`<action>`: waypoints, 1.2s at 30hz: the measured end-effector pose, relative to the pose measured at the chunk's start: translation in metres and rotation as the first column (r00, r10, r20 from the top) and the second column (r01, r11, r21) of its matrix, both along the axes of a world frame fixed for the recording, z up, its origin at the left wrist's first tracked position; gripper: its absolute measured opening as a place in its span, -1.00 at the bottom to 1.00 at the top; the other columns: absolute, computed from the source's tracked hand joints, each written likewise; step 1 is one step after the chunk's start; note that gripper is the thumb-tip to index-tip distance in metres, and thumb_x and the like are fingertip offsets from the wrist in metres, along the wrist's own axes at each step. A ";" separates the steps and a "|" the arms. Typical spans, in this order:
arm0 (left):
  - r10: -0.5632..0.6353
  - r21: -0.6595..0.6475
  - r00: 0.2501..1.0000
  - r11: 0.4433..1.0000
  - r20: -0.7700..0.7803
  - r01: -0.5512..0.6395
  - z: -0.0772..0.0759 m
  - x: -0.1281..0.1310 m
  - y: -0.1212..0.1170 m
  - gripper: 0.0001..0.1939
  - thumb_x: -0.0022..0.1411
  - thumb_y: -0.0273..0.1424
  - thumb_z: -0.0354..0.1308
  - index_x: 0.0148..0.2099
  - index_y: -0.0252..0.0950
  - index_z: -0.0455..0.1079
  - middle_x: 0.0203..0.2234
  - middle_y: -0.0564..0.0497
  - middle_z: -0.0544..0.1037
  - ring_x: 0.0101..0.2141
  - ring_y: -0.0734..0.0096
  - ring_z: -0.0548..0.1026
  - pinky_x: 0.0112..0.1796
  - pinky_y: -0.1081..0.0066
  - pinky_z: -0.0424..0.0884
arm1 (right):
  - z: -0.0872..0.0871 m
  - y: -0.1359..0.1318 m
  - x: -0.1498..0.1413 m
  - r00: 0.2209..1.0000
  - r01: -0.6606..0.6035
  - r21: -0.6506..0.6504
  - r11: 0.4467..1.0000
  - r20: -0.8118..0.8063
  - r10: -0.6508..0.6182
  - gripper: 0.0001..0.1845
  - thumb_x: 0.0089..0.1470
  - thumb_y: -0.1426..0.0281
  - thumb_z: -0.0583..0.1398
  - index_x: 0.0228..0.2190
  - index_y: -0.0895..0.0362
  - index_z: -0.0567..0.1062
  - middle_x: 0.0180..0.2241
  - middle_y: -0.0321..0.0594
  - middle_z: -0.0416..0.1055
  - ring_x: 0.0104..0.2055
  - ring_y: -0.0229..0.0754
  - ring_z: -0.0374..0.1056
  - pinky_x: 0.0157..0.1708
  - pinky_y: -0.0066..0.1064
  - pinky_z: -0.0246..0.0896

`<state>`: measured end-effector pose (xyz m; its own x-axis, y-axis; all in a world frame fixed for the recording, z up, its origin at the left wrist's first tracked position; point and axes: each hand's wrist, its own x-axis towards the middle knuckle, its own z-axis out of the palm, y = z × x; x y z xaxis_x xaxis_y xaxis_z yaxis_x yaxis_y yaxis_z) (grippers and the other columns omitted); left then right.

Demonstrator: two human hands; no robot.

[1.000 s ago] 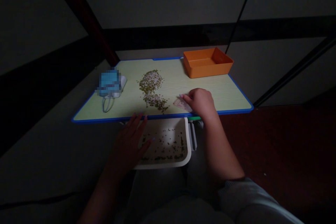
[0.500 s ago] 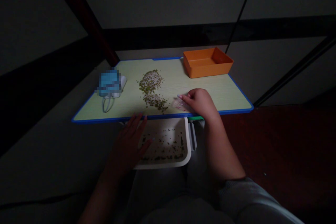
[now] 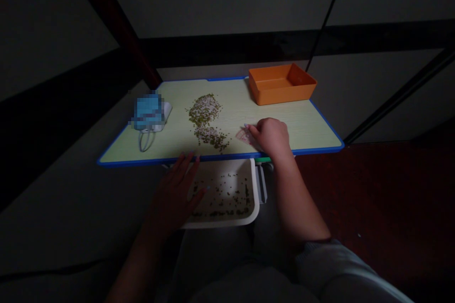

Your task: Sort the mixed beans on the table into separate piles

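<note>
My right hand (image 3: pixel 273 136) is closed over the tabletop (image 3: pixel 170 144), its fingers gripping a thin, see-through plastic sheet with pinkish markings (image 3: pixel 246 136). The hand hides most of that sheet, so its exact kind is unclear. Left of it lie two joined heaps of small green beans and white grains (image 3: pixel 205 110), with loose beans (image 3: pixel 217 142) scattered toward the front edge. My left hand (image 3: pixel 177 184) has its fingers spread, the tips at the blue front edge and the thumb over a white bin (image 3: pixel 255 213) below. Dark bits and beans dot the bin's floor.
An orange rectangular box (image 3: pixel 282 96) stands at the back right of the table. At the left is a blue and white object (image 3: pixel 149 112), blurred out, with a looped cord. Walls close in behind, and a dark red post (image 3: pixel 117 23) rises at back left.
My right hand has shifted slightly with the plastic sheet, whose pinkish markings show more clearly now. A few beans near the front have spread a little to the right. My left hand stays put.
</note>
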<state>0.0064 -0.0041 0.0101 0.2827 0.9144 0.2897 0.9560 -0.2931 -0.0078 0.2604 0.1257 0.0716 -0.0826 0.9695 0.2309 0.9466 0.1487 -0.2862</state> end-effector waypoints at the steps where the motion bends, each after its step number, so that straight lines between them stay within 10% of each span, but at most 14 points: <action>1: -0.003 0.000 1.000 1.000 -0.002 0.003 0.000 0.000 0.000 -0.24 0.22 -0.10 -0.03 0.35 -0.17 -0.25 0.33 -0.12 0.01 0.30 0.10 -0.02 0.17 0.05 0.17 | -0.001 0.002 0.001 1.000 0.024 -0.004 1.000 0.000 -0.024 -0.51 0.14 0.10 0.05 -0.43 0.20 0.58 -0.43 0.02 0.50 -0.37 -0.09 0.34 -0.39 -0.31 -0.04; 9: 0.001 0.008 1.000 1.000 0.001 -0.001 0.000 0.000 0.000 -0.25 0.22 -0.10 -0.04 0.35 -0.16 -0.25 0.33 -0.11 0.00 0.30 0.11 -0.03 0.17 0.04 0.16 | -0.004 0.006 0.002 0.994 0.107 0.014 0.994 -0.001 -0.107 -0.48 0.15 0.08 0.03 -0.40 0.21 0.59 -0.39 0.06 0.53 -0.32 -0.02 0.39 -0.39 -0.30 -0.01; 36: 0.003 -0.008 1.000 1.000 0.003 -0.003 0.000 -0.001 0.000 -0.24 0.22 -0.08 -0.05 0.35 -0.14 -0.28 0.33 -0.12 -0.01 0.30 0.09 -0.03 0.16 0.03 0.16 | -0.001 0.009 -0.023 0.963 -0.262 0.068 0.963 0.080 0.257 -0.51 0.16 0.08 0.07 -0.42 0.21 0.58 -0.37 0.01 0.51 -0.32 -0.08 0.32 -0.28 -0.26 -0.08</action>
